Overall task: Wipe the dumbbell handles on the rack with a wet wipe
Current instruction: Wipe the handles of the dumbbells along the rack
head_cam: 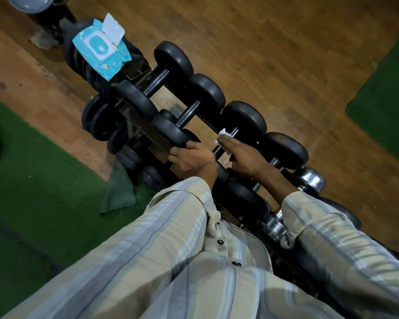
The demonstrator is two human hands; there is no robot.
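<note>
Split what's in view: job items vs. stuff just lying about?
Job: wet wipe held by right hand on a dumbbell handle; left hand gripping a dumbbell head; wipe pack, lid open; rack.

Lying about: green cloth on the floor; chrome dumbbells.

I was in a gym: black dumbbells [207, 107] lined a rack [136, 72] across the middle, over wooden flooring [286, 54] and green turf [32, 180] at lower left.
</note>
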